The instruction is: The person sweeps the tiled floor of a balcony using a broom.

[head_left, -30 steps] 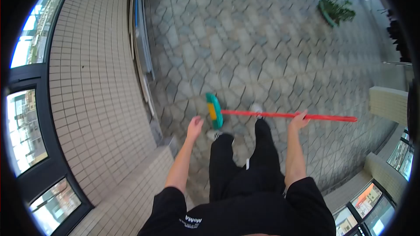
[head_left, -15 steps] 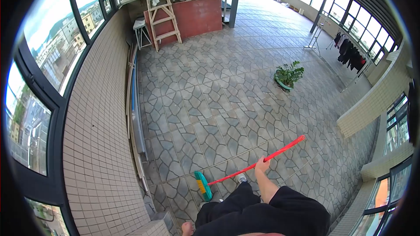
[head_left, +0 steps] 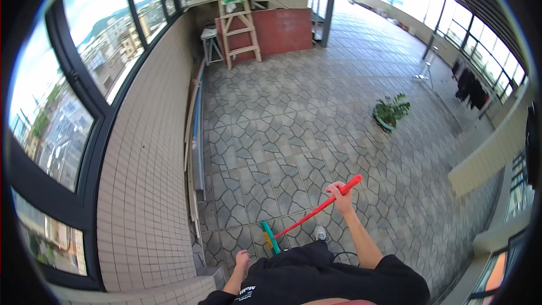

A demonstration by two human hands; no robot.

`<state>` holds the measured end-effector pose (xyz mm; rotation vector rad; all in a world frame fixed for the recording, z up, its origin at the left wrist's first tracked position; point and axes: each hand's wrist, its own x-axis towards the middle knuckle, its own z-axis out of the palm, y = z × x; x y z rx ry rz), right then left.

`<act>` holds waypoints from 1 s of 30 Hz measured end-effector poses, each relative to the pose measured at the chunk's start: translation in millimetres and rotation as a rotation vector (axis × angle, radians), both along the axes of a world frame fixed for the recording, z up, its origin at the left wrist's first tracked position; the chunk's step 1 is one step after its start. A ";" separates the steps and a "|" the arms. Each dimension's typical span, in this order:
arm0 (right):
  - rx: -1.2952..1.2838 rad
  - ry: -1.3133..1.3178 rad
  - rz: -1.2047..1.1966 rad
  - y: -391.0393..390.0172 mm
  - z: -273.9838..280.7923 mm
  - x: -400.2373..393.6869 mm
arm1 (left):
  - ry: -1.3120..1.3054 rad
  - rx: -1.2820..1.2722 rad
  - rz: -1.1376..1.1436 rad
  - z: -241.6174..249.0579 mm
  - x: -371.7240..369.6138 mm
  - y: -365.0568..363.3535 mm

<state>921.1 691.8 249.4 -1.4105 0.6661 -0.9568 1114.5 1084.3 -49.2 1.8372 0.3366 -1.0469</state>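
Near its top end, a broom (head_left: 307, 217) with a red handle is gripped by my right hand (head_left: 341, 199), whose fingers wrap round the stick. The handle slants down to the left. Its green head (head_left: 270, 238) with yellow bristles is at the stone-patterned floor, in front of my legs and partly hidden by my dark clothes. My left hand (head_left: 243, 258) hangs low beside the broom head, apart from it, with the fingers curled closed and nothing seen in them.
A tiled wall (head_left: 144, 152) with windows runs along the left, long boards (head_left: 196, 130) at its foot. A potted plant (head_left: 390, 112) stands on the floor to the right. Further back are a wooden ladder (head_left: 240, 31), a red panel (head_left: 285, 33) and hanging clothes (head_left: 470, 87).
My right hand has risen with the broom handle, whose top end has swung left and toward me. The left hand has come up further into view. The whole scene has shifted right.
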 end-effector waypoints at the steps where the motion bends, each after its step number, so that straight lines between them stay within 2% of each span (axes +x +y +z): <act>1: -0.009 0.005 0.056 7.3 18.0 8.9 | -0.045 -0.004 -0.060 9.7 6.7 -16.7; 4: -0.046 -0.184 0.292 36.8 54.7 33.5 | -0.143 -0.024 -0.177 11.1 16.3 -50.8; 6: -0.103 -0.209 0.437 61.2 72.9 55.2 | -0.190 -0.060 -0.177 -12.9 23.2 -66.7; 8: -0.161 -0.235 0.569 87.9 95.0 74.4 | -0.215 -0.094 -0.116 -2.7 17.7 -74.4; 11: -0.099 -0.232 0.780 122.3 114.2 99.6 | -0.225 -0.137 -0.027 11.1 -11.9 -55.9; 13: 0.060 -0.117 0.957 135.1 112.6 112.5 | -0.223 -0.111 0.021 6.6 -27.3 -39.0; 14: -0.048 -0.178 0.955 146.8 102.6 126.2 | -0.223 -0.064 0.033 -7.2 -41.0 -19.6; 17: 0.058 -0.294 1.036 180.5 98.4 162.1 | -0.192 0.037 0.243 -29.1 -90.1 44.8; 18: 0.080 -0.284 1.057 192.2 99.1 174.9 | -0.230 0.120 0.295 -37.0 -108.7 67.6; 20: 0.087 -0.197 1.099 220.3 105.8 198.2 | -0.110 0.177 0.320 -39.7 -143.6 119.0; 22: 0.073 -0.071 1.143 248.4 107.5 219.0 | -0.060 0.326 0.626 -57.5 -183.4 151.8; 24: 0.064 -0.020 1.196 274.9 97.2 237.5 | -0.036 0.283 0.880 -43.4 -214.0 175.0; 25: 0.079 0.025 1.290 286.9 88.4 246.3 | -0.036 0.287 0.895 -50.4 -226.5 182.5; 27: 0.098 0.068 1.387 311.3 80.6 249.4 | -0.021 0.237 1.128 -67.5 -254.5 190.0; 30: -0.024 0.123 1.461 343.8 75.8 244.3 | 0.089 0.239 1.060 -50.8 -269.5 171.0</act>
